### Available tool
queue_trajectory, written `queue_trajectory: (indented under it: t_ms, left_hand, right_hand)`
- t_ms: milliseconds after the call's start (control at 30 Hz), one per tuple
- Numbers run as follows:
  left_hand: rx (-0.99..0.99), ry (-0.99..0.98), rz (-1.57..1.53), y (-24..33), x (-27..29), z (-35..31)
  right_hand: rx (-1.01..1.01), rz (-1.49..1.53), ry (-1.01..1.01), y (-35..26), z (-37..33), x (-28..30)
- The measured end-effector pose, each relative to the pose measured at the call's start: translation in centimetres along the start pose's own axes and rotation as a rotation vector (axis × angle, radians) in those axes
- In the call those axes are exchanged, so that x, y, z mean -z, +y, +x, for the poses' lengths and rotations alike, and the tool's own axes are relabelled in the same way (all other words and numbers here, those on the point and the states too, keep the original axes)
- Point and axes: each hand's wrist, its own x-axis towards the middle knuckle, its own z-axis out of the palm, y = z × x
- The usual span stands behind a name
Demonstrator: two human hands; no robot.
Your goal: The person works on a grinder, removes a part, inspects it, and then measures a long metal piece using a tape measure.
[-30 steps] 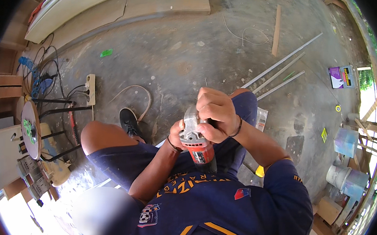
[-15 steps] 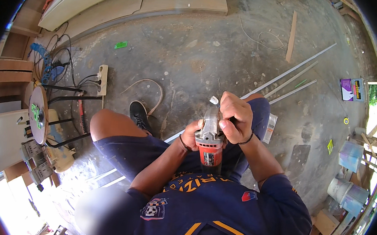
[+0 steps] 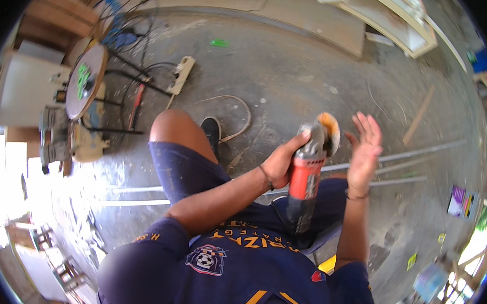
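Observation:
My left hand grips the red and grey body of an angle grinder, held upright over my lap with its disc at the top. My right hand is open, palm turned toward the disc, fingers spread just to its right and apart from it. I sit with my bare left knee raised, wearing dark blue shorts and a dark blue shirt. A black shoe shows beyond the knee.
Long thin metal rods lie on the concrete floor to the right and under my legs. A power strip with cables lies at upper left near a round wooden stool. Wooden boards line the far side.
My right hand has let go of the grinder's head and now stands open beside the disc. The grinder is raised more upright, and the view has swung toward the left.

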Motion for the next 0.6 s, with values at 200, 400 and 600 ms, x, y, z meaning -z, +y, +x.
queue_trajectory:
  t_ms: [200,400,600]
  left_hand:
    - [-0.259,0.424,0.329,6.5,-3.1,2.9]
    - [-0.231,-0.037,1.154,8.0,-0.1,9.0]
    - [0.087,0.02,1.547,26.0,13.7,2.7]
  right_hand:
    - [-0.381,-0.098,-0.344,1.5,-3.6,-2.7]
    - [-0.538,0.119,0.17,7.7,-1.8,-5.7]
    - [-0.662,0.117,0.367,8.8,-4.0,-4.4]
